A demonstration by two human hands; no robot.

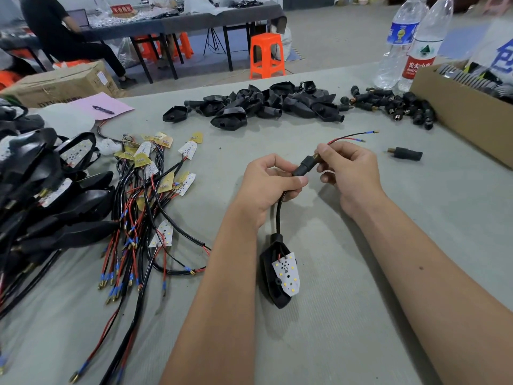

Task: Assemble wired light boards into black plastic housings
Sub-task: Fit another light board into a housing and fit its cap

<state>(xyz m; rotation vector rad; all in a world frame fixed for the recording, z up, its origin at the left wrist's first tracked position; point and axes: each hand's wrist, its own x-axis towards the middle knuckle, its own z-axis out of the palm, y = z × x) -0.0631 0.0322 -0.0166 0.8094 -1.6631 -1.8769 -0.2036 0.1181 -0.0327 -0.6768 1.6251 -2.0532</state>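
Covering the table [347, 315], grey cloth, orange stool [267, 55] behind

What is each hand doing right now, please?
Left hand: closed, gripping the black connector sleeve on the cable.
Right hand: closed, pinching the brass threaded end, where the red and black wires come out.

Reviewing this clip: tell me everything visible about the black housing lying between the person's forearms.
The black housing is a matte plastic, teardrop-shaped shell lying on the grey table cover, open side up, narrow neck pointing away from the person. A white light board dotted with yellow LEDs sits tilted on its rim, not seated. A black cable runs from the neck up to the left hand. Neither hand touches the shell.
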